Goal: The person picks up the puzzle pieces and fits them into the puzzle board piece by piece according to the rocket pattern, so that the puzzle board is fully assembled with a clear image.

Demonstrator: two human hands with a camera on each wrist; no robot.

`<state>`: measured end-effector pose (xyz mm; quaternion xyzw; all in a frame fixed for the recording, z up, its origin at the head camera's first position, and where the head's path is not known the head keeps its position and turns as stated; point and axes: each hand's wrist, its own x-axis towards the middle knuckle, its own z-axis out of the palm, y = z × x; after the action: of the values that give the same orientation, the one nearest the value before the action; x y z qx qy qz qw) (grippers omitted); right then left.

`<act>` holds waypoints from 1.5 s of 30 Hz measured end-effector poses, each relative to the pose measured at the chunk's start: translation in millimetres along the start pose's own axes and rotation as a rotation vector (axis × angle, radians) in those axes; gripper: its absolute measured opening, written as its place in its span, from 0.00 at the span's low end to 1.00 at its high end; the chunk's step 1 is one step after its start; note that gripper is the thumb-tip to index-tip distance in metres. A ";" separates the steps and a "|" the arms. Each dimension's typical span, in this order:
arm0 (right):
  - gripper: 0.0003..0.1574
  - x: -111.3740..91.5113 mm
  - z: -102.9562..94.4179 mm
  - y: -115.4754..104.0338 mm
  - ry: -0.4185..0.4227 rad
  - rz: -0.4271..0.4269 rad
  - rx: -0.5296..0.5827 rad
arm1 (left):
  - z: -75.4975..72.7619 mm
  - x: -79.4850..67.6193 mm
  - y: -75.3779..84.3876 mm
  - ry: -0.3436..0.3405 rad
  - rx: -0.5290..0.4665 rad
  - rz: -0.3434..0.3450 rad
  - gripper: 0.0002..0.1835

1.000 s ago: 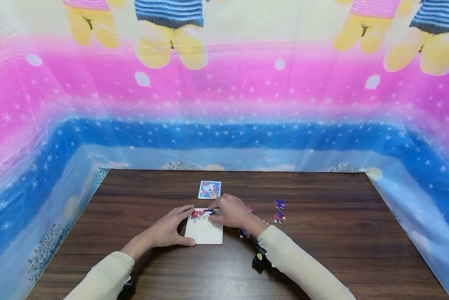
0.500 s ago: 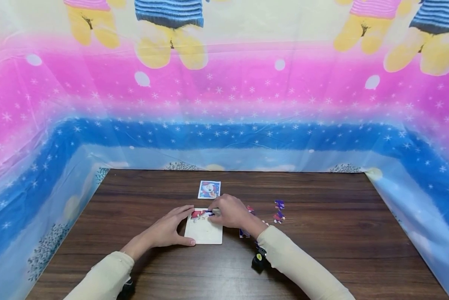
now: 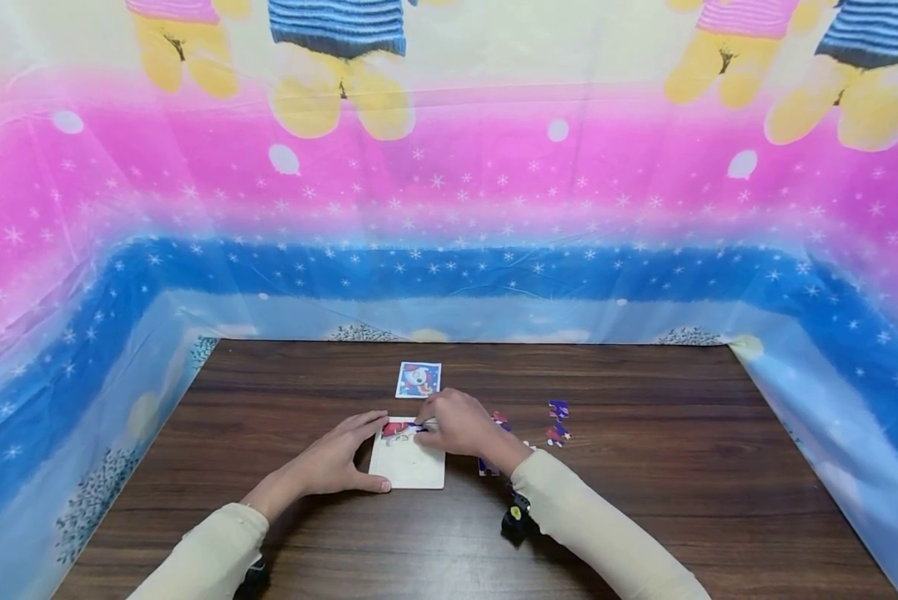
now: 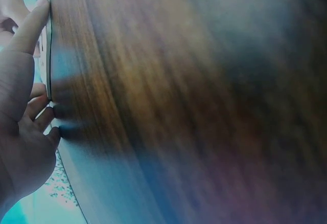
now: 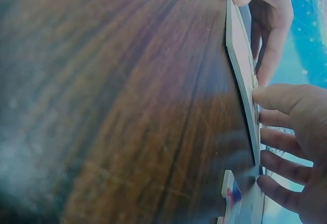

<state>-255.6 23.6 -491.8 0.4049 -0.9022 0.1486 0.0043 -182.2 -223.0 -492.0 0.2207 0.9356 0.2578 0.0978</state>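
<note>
A square, pale puzzle board lies on the table with a few printed pieces, one of them red, along its far edge. My left hand holds the board's left side, thumb at the near corner and fingers at the far corner. At the far right part of the board, thumb and index finger of my right hand pinch a dark purple puzzle piece, mostly hidden by the fingers. In the right wrist view the right thumb touches the board's top.
Beyond the board lies a small picture card with a white cartoon figure. Several loose puzzle pieces are scattered to the right, some partly under my right wrist, including a purple one. A printed cloth surrounds the brown table.
My right hand shifts very slightly at the far right of the board. The left hand and the board stay in place.
</note>
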 end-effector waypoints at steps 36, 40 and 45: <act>0.11 -0.1 -4.2 -11.0 0.018 0.057 0.054 | 0.8 0.8 0.6 -0.006 -0.008 -0.001 0.58; 0.13 -1.3 -8.5 -10.6 -0.009 0.033 0.069 | 0.1 0.5 0.6 -0.003 -0.011 -0.002 0.58; 0.17 -10.8 -15.4 0.5 -0.016 -0.026 0.138 | -0.1 -0.3 0.4 -0.005 -0.018 -0.008 0.58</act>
<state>-250.4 35.9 -478.6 0.4169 -0.8845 0.2072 -0.0290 -181.8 -222.9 -491.6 0.2166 0.9339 0.2651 0.1032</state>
